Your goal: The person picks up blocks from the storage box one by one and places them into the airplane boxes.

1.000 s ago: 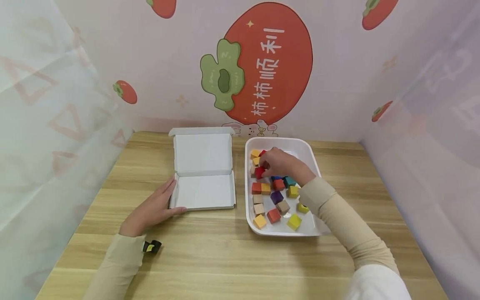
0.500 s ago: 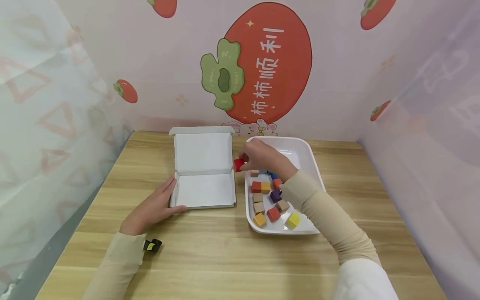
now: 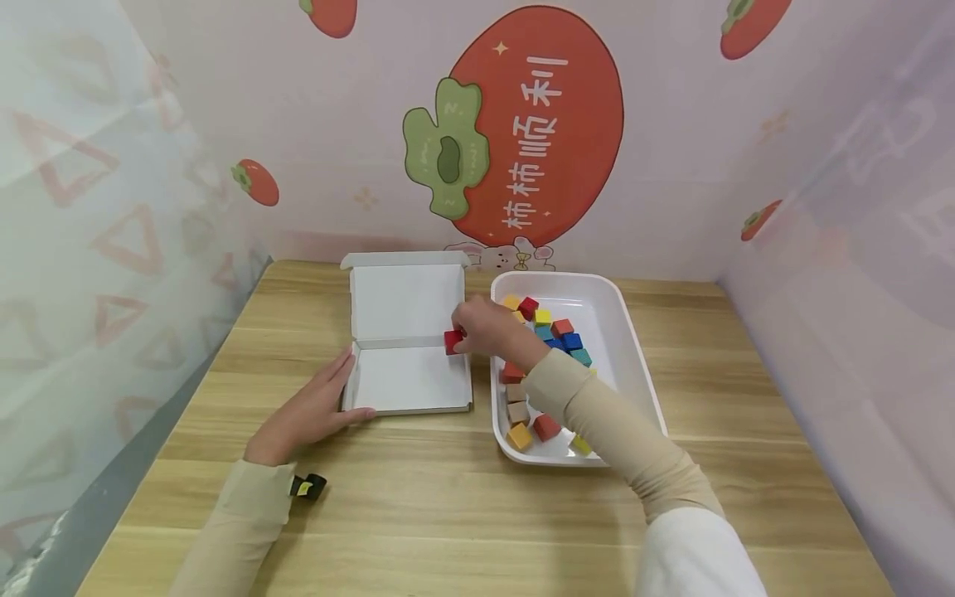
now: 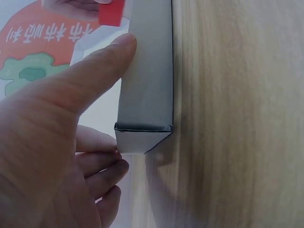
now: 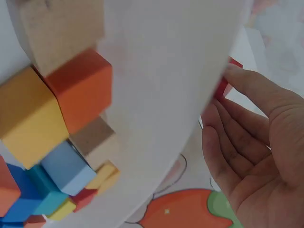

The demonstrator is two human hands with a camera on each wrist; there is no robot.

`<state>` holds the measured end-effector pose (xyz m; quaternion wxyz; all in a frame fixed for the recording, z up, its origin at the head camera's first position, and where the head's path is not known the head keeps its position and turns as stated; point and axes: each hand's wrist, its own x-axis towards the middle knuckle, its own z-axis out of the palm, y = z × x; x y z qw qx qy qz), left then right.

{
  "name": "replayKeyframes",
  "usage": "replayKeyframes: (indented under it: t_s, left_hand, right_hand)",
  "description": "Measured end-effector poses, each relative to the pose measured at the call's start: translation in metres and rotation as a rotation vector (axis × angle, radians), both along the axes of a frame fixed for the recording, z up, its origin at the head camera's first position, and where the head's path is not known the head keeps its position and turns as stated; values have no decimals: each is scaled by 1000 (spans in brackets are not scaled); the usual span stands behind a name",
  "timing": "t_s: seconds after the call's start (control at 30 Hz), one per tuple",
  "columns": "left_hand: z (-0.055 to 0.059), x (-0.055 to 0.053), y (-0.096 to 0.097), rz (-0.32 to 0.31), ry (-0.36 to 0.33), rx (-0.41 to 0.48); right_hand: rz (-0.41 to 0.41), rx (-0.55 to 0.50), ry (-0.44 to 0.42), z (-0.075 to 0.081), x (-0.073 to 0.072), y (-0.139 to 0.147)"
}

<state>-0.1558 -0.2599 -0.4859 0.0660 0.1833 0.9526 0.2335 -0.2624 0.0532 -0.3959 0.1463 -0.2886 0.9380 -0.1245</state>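
My right hand [image 3: 488, 332] pinches a red cube [image 3: 452, 342] between thumb and fingertips. It is over the right side of an open white cardboard box [image 3: 406, 380], near the fold of the raised lid. In the right wrist view the red cube [image 5: 222, 89] is partly hidden behind the tray wall. My left hand [image 3: 309, 412] holds the box at its front left corner. In the left wrist view the thumb lies against the front wall [image 4: 145, 90] and the bent fingers sit at the side. Nothing shows on the visible box floor.
To the right of the box stands a white tray [image 3: 630, 365] with several loose coloured and plain wooden cubes. Behind the wooden table [image 3: 448, 514] rises a printed wall sheet [image 3: 328, 116]. A black strap [image 3: 309, 487] shows beside the left wrist.
The right hand has lifted the red cube out of the tray and carried it left, over the box. The left hand has stayed at the box corner.
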Motion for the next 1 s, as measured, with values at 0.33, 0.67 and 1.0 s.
replayKeyframes:
  t_s: [0.33,0.67,1.0]
  left_hand:
    - [1,0,0,-1,-9,1]
    - [0,1,-1,13,-26,5]
    - [-1,0,-1,10,-13,0]
  right_hand:
    - [23,197,110,-19,-1,-12]
    - [119,377,242,-30,-3,-22]
    - [105,364,243,-28,2,-21]
